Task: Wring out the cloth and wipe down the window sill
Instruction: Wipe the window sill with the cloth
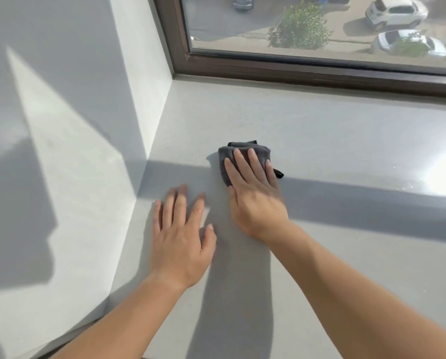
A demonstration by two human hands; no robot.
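A folded dark grey cloth [242, 149] lies on the pale grey window sill [333, 141], toward its left part. My right hand [255, 195] presses flat on top of the cloth, fingers spread and covering most of it; a small black tag sticks out at the cloth's right side. My left hand [183, 234] rests flat on the bare sill just left of the right hand, fingers apart, holding nothing.
A dark brown window frame [294, 71] runs along the back of the sill, with glass above it. The white side wall [68, 151] closes the sill on the left. A bright sun glare sits on the sill at far right.
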